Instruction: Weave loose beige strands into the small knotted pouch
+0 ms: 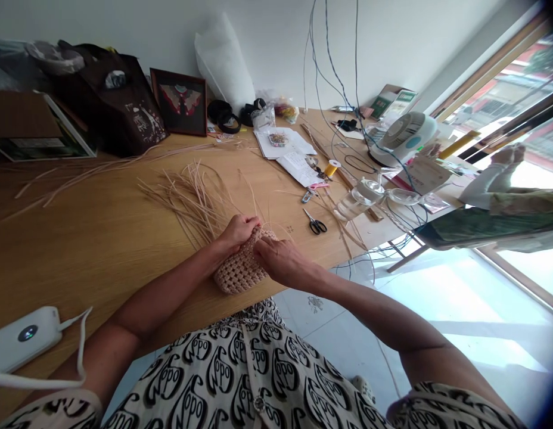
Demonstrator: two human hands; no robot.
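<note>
A tan woven basket piece [241, 266] with a chunky plaited surface rests on the wooden table [102, 238] near its front edge. My left hand [238, 232] grips its upper end, and my right hand [279, 262] pinches the weave from the right side. Loose pale cane strands [189, 202] fan out from the piece across the table to the upper left. Some strands run under my left hand. My fingers hide the place where the strands enter the weave.
Steel scissors [315, 222] with black handles lie right of my hands, near a yellow tape roll [332, 168] and papers [298, 168]. A glass bottle [359, 199], a white fan [404, 138] and dangling cables stand further right. A white power bank [24, 335] sits at the front left.
</note>
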